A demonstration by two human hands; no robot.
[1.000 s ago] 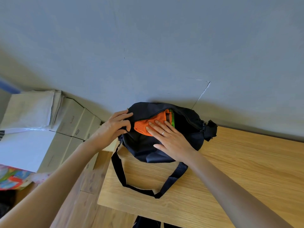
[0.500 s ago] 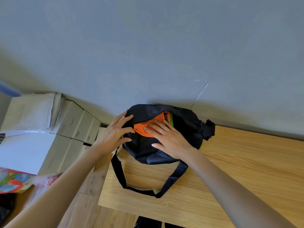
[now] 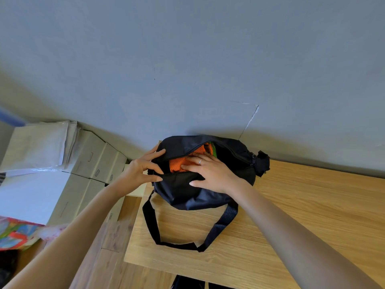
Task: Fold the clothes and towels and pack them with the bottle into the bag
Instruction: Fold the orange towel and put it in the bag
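While the black duffel bag (image 3: 187, 190) sat at the far left corner of the wooden bench (image 3: 302, 215), close against the grey wall (image 3: 187, 59), its top zip gaped and an orange mesh garment (image 3: 180, 163) showed inside, with a strip of green fabric (image 3: 213, 149) just behind it. The left hand (image 3: 137, 174) was at the bag's left end, its grip spread, fingertips touching both edges of the opening; whether it pinched the fabric could not be told. The right hand (image 3: 210, 172) lay flat, fingers straight, pressing on the orange mesh, thumb resting on the bag's near flap, a ring on one finger. The black shoulder strap (image 3: 177, 245) looped loosely over the bench toward the person. Left of the bench, stacked cardboard boxes (image 3: 98, 159) stood by the wall, with pale folded sheets (image 3: 39, 144) on top and a colourful bag (image 3: 14, 234) lower down.
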